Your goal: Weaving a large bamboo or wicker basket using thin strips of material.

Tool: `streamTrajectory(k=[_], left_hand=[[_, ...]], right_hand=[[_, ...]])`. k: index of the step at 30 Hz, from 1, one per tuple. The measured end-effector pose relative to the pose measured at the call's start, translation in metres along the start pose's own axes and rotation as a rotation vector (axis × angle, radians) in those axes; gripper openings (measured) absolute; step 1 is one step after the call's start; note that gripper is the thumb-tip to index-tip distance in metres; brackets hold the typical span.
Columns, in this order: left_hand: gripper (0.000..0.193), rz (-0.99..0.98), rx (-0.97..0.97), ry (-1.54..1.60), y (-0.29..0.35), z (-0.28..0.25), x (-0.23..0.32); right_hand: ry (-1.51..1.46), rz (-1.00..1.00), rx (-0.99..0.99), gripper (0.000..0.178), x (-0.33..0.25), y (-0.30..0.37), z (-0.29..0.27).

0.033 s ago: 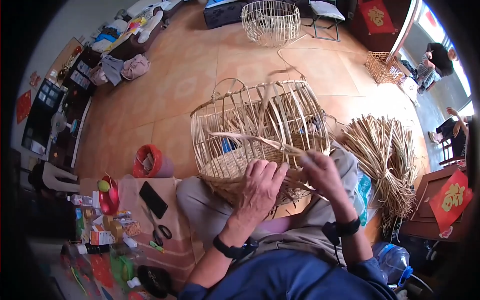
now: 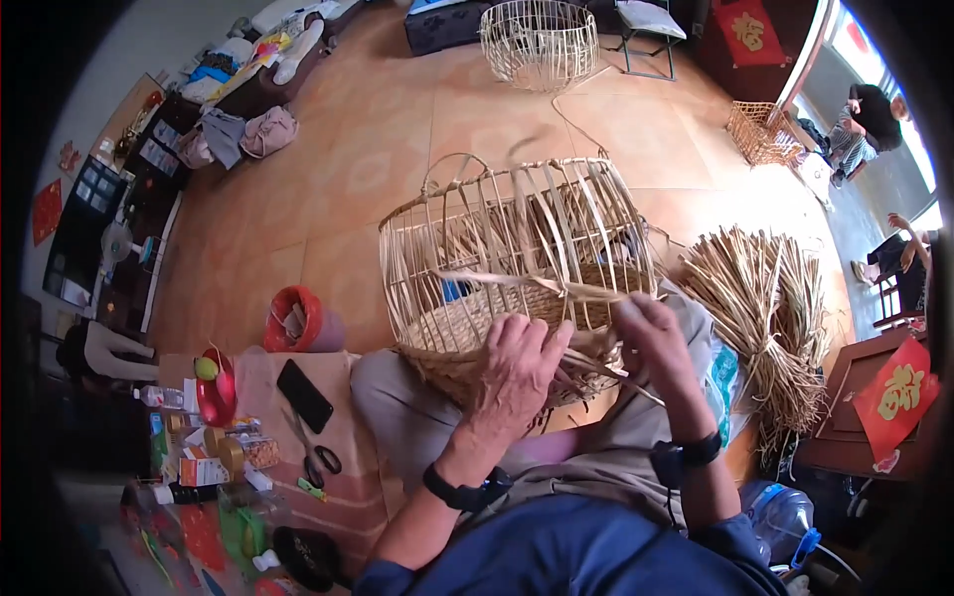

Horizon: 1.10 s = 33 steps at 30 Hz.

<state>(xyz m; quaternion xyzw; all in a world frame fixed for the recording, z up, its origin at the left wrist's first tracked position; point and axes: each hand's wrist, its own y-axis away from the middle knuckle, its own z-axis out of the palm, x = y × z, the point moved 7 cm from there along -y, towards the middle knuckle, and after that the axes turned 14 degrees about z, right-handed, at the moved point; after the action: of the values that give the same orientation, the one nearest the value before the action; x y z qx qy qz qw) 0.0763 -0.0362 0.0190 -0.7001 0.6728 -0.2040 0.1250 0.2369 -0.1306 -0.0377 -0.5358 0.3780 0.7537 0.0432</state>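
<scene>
A half-woven basket [image 2: 422,338] lies tilted across my lap, its lower part dense straw weave, its upper part bare upright canes. My left hand [image 2: 517,372] is closed over the near woven edge, fingers bent and thumb side toward the right. To its right, my right hand [image 2: 658,343] is closed with a flat straw strip [image 2: 586,292] pinched in its fingers. That strip runs leftward across the canes, its loose end sticking out. Other strip ends poke out below my hands. Part of the weave behind my fingers is hidden.
A tied bundle of dry straw [image 2: 760,308] stands at the right. At the left, scissors [image 2: 320,459], a black phone [image 2: 304,396] and small bottles lie on a cloth. A red bin [image 2: 308,323] stands beyond. Another cane basket frame [image 2: 540,50] sits far off; two people are at the right.
My right hand has shifted slightly right, and the strip has slid rightward with it. My left hand stays at the basket edge.
</scene>
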Motion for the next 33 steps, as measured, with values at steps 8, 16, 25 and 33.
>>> streamTrajectory(k=[8,16,25,33], left_hand=[[0.016,-0.068,0.027,0.086,-0.001,-0.001,-0.019],[0.017,-0.376,0.011,0.611,0.003,0.014,-0.034],[0.019,-0.237,0.081,0.473,0.007,0.01,-0.031],[0.02,-0.31,-0.026,0.519,0.001,0.014,-0.035]], right_hand=[[0.185,0.002,0.05,0.025,0.034,0.005,-0.03],[-0.001,0.068,-0.011,0.032,0.054,-0.015,-0.066],[-0.846,-0.095,0.185,0.032,0.091,0.004,-0.168],[0.437,0.157,-0.199,0.037,0.029,0.05,0.0]])
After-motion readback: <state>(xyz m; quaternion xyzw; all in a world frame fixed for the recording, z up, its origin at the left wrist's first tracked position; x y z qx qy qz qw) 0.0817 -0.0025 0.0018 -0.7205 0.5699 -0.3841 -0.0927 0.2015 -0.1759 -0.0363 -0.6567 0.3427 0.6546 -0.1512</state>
